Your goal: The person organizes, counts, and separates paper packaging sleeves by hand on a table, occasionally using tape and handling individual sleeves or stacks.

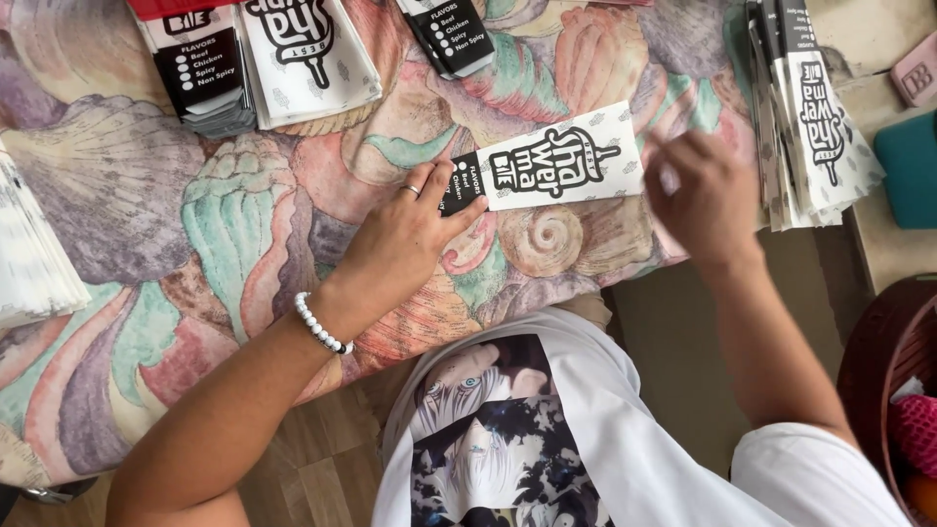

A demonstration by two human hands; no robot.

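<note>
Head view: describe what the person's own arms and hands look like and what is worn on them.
Both forearms are bare. The left hand has a thin ring on one finger, and a bracelet of white beads circles that wrist. The right hand, motion-blurred, shows no jewellery that can be made out; a short white sleeve covers that upper arm.

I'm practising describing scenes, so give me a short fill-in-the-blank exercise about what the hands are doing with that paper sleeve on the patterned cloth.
1. The left hand presses on the ____ end of the long paper sleeve.
2. The left wrist wears a bracelet of white ____.
3. The right hand is at the sleeve's ____ end.
4. The sleeve lies on a cloth printed with ____.

Missing words: black; beads; white; seashells
</note>
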